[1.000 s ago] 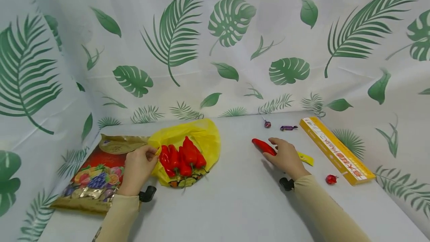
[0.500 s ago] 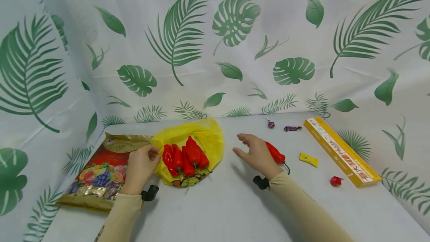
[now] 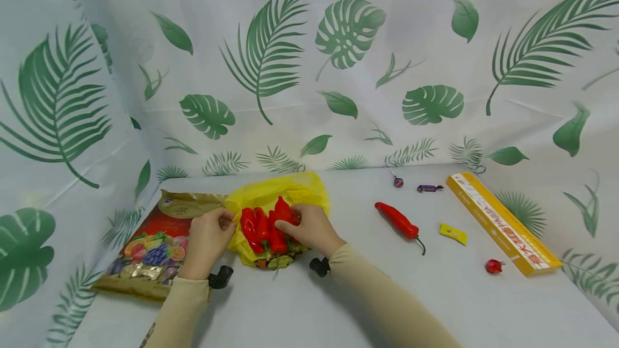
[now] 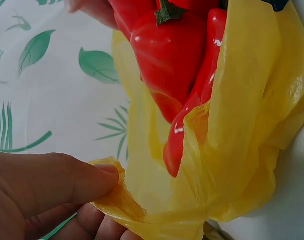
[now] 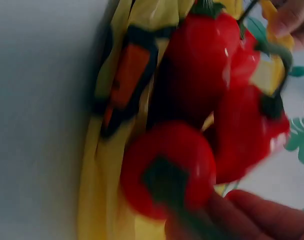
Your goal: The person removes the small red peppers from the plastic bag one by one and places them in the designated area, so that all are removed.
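A yellow plastic bag lies on the table with several red peppers in it. My left hand pinches the bag's left edge between thumb and fingers. The left wrist view shows that pinched yellow bag edge close up, below the red peppers. My right hand lies on the right side of the pile, thumb and fingers curled round a pepper. In the blurred right wrist view, a red pepper sits against my fingers. One loose red pepper lies on the table to the right, apart from both hands.
A gold and red snack bag lies under my left hand's side. A long yellow pasta box sits at the right. Small candies, a yellow sachet and a red candy dot the table. Leaf-print cloth walls stand behind and on both sides.
My right hand left the loose red pepper, swept left across the table and now rests on the peppers in the yellow bag. The left hand kept its pinch on the bag.
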{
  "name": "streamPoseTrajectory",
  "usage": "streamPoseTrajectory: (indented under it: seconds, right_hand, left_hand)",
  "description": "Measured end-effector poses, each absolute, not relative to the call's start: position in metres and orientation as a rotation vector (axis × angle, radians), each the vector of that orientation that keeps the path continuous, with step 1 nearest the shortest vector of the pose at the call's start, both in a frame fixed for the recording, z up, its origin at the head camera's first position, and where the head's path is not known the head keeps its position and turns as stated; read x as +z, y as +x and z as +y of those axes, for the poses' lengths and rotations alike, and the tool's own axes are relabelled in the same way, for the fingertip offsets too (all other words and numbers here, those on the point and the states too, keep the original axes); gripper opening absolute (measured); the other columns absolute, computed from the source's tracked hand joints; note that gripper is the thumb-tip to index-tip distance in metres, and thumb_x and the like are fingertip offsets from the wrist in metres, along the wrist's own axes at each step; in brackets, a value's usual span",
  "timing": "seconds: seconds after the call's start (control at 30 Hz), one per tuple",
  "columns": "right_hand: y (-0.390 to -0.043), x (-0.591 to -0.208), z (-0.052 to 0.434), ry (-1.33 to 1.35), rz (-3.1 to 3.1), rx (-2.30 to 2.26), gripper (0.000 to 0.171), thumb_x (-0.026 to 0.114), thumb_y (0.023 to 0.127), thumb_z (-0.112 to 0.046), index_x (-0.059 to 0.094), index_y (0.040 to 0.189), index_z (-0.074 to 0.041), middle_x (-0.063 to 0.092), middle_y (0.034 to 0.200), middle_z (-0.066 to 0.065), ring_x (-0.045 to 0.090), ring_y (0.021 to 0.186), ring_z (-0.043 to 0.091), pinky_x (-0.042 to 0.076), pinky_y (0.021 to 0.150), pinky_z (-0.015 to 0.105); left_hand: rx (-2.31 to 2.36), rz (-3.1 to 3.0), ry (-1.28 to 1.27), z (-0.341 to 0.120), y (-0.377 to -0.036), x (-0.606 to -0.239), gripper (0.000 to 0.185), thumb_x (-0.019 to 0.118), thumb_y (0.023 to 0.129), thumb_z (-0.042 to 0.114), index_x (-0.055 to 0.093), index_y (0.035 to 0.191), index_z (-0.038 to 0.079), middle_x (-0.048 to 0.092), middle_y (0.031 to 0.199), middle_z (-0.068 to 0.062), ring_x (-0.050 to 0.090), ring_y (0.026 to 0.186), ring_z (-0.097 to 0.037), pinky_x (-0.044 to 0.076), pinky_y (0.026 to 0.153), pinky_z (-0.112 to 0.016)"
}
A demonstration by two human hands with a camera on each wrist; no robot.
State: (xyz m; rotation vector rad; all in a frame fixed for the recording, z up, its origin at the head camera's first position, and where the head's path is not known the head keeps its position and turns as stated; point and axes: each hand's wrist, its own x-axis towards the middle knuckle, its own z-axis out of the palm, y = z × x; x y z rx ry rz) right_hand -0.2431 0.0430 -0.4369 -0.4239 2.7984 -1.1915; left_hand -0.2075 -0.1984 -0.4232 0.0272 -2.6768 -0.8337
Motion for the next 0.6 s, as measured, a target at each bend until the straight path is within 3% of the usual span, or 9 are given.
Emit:
streamPoseTrajectory:
  seconds: [0.2, 0.37, 0.6]
  right_hand:
    - [-0.244, -0.438, 0.027, -0.392, 2.840, -1.084, 0.062, 0.082, 0.088, -0.044, 0.067, 0.132, -0.003, 0.076, 0.108, 0.006, 0.065, 0.089, 0.017, 0.061, 0.078, 0.029]
    - [-0.245, -0.437, 0.024, -0.349, 2.847, -1.086, 0.060, 0.081, 0.090, -0.033, 0.064, 0.138, -0.002, 0.074, 0.120, 0.010, 0.065, 0.098, 0.021, 0.063, 0.088, 0.036]
    - [-0.248, -0.441, 0.035, -0.432, 2.858, -1.163, 0.050, 0.079, 0.090, -0.024, 0.068, 0.134, -0.003, 0.074, 0.122, 0.011, 0.066, 0.100, 0.022, 0.062, 0.091, 0.038]
  left_hand:
    - [-0.840, -2.667, 0.017, -0.201, -0.206, -0.423, 0.014, 0.080, 0.088, 0.007, 0.076, 0.100, 0.000, 0.076, 0.088, -0.015, 0.067, 0.074, -0.023, 0.063, 0.072, -0.041]
    - [-0.852, -2.660, 0.013, -0.202, -0.207, -0.424, 0.014, 0.080, 0.088, 0.007, 0.076, 0.099, 0.001, 0.076, 0.088, -0.014, 0.067, 0.073, -0.023, 0.063, 0.070, -0.040]
    - [-0.857, -2.667, 0.016, -0.203, -0.206, -0.424, 0.013, 0.079, 0.088, 0.007, 0.076, 0.099, 0.001, 0.076, 0.088, -0.014, 0.067, 0.073, -0.022, 0.063, 0.070, -0.040]
